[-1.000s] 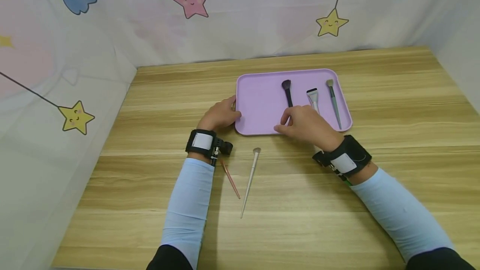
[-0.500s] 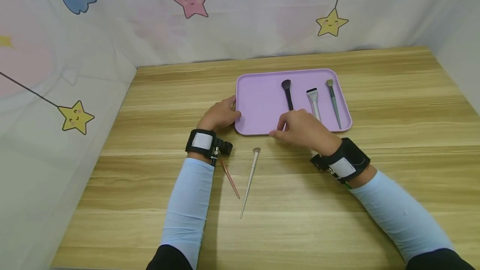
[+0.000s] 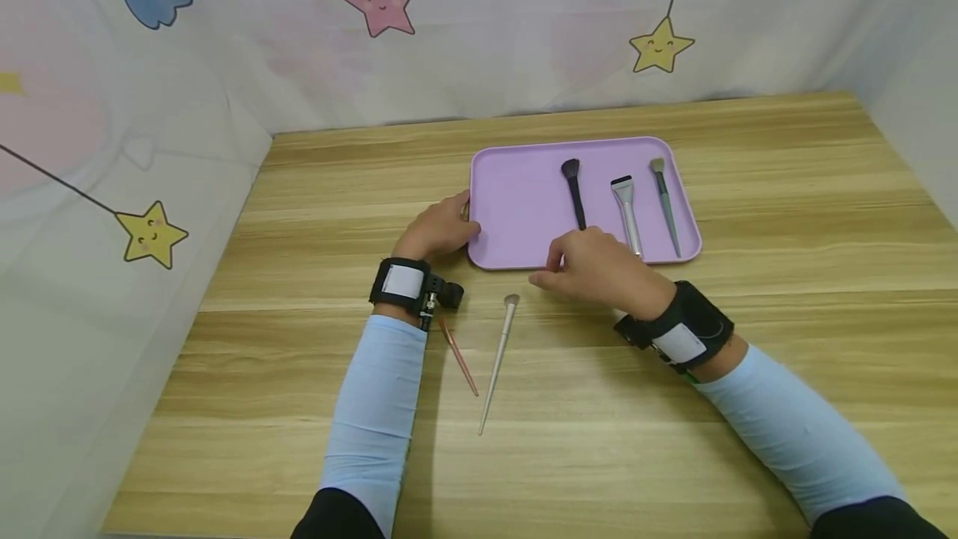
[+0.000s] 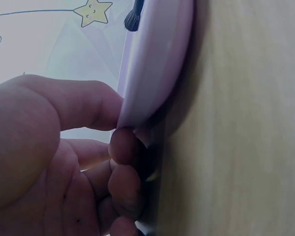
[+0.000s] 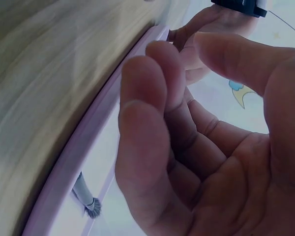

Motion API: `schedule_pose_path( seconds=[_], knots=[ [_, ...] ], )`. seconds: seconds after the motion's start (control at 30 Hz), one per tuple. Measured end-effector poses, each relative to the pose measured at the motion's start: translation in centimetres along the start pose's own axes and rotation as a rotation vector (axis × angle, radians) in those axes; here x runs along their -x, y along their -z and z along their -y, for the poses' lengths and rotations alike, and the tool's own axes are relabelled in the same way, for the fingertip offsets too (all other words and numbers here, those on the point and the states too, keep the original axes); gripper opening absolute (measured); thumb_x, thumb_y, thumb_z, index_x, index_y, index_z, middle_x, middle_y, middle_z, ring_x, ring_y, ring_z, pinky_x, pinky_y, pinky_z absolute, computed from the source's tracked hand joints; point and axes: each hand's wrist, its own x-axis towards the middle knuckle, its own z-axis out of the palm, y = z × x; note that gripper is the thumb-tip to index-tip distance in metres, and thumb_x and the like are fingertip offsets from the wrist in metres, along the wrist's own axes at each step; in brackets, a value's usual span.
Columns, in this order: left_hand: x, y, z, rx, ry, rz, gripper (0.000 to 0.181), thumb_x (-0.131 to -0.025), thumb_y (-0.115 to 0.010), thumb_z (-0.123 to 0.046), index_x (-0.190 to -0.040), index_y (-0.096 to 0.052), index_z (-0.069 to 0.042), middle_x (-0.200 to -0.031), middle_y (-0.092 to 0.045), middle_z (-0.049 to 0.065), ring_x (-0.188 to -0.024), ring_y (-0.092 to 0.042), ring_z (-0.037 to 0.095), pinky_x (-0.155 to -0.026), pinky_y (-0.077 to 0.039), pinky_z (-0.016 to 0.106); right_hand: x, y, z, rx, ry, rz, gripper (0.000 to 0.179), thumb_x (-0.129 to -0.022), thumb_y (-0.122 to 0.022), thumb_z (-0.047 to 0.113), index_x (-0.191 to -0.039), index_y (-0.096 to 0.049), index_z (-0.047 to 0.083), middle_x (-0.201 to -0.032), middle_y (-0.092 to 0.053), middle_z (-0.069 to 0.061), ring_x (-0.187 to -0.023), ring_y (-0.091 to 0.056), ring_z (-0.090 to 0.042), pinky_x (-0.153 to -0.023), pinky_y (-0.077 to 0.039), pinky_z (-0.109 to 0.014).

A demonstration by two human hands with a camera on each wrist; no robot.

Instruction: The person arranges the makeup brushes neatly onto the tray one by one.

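My left hand [image 3: 437, 229] pinches the left rim of a lilac tray [image 3: 516, 206]; in the left wrist view the thumb lies on top of the rim and the fingers curl beneath. My right hand [image 3: 606, 271] hovers over the tray's front edge, fingers loosely bent with nothing between thumb and fingertips in the right wrist view. Three makeup brushes lie in the tray: a black brush [image 3: 573, 187] whose handle end is hidden by the right hand, a flat-headed silver brush [image 3: 627, 210], and a grey-green brush [image 3: 665, 206] at the right.
On the wooden table [image 3: 262, 406], in front of the tray, lie a pale slim brush [image 3: 500, 356] and a pink brush [image 3: 460, 360], the latter partly hidden by the left wrist strap. A fabric backdrop [image 3: 479, 65] with printed stars stands behind the table.
My right hand has drawn back toward me and slightly left, off the black brush, uncovering more of the black and silver brushes. The left hand and tray have stayed put.
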Motion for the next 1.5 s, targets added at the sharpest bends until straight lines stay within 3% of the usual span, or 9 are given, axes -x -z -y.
schedule_pose_path(
  seconds=[0.53, 1.5],
  knots=[
    [-0.2, 0.0, -0.1, 0.009, -0.010, -0.008, 0.072, -0.095, -0.051, -0.021, -0.161, -0.025, -0.006, -0.153, -0.044, 0.014, -0.117, -0.047, 0.031, -0.100, -0.037, 0.042, 0.4, -0.3, 0.4, 0.022, 0.024, 0.021, 0.031, -0.091, -0.074, 0.037, -0.081, -0.075, 0.008, -0.057, -0.052, 0.002, -0.048, -0.042, -0.010, -0.048, -0.035, -0.028],
    [0.0, 0.0, 0.1, 0.008, -0.002, -0.004, 0.072, -0.095, -0.051, -0.022, -0.161, -0.025, -0.006, -0.151, -0.045, 0.014, -0.117, -0.047, 0.031, -0.100, -0.037, 0.042, 0.8, -1.3, 1.7, 0.030, 0.034, 0.084, 0.032, -0.091, -0.073, 0.040, -0.073, -0.070, 0.013, -0.063, -0.056, 0.002, -0.056, -0.051, -0.015, -0.052, -0.042, -0.031]
  ],
)
